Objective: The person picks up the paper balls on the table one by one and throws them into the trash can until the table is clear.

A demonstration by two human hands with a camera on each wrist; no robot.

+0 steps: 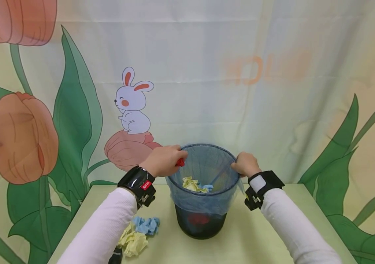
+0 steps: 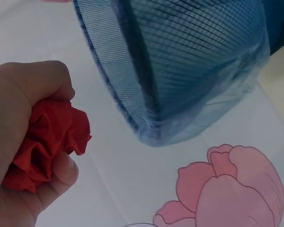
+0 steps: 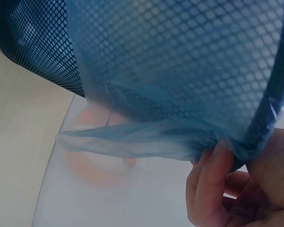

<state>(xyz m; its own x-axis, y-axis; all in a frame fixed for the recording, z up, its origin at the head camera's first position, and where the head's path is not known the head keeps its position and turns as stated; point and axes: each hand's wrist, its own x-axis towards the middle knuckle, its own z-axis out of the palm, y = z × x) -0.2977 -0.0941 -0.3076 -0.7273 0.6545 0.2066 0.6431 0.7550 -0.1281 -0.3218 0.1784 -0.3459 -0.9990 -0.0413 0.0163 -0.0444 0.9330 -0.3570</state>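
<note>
The red paper [image 2: 57,137] is a crumpled wad, a strong plain red, full of sharp folds and shaded creases, with a small torn-looking point on the side facing out. The bin [image 1: 218,225] is dark, round and made of mesh, narrower at the base than at the mouth. A thin blue see-through bag [image 1: 204,203] lines it, folded over the rim and hanging loosely down the outside; a red patch shows low through the wall.

From here I see the left hand [image 1: 166,161] at the left edge of the bin's mouth, fingers curled around the red paper. The wad sits in the hollow of that hand, between the bent fingers and the thumb, its creased front bulging out past them. In the left wrist view a gap separates it from the bin's rim, just beside it.

Across the mouth, the right hand [image 1: 247,164] grips the rim, its fingers bent beneath the edge and touching the bag, a loose pleat of which sticks out next to them.

Inside the bag lie crumpled yellow paper [image 1: 192,184] and a blue piece [image 1: 207,187] beside it. On the table [image 1: 167,249], near the left sleeve [image 1: 108,223], are a blue wad [image 1: 146,224] and yellow wads [image 1: 133,242], partly hidden by that arm.
</note>
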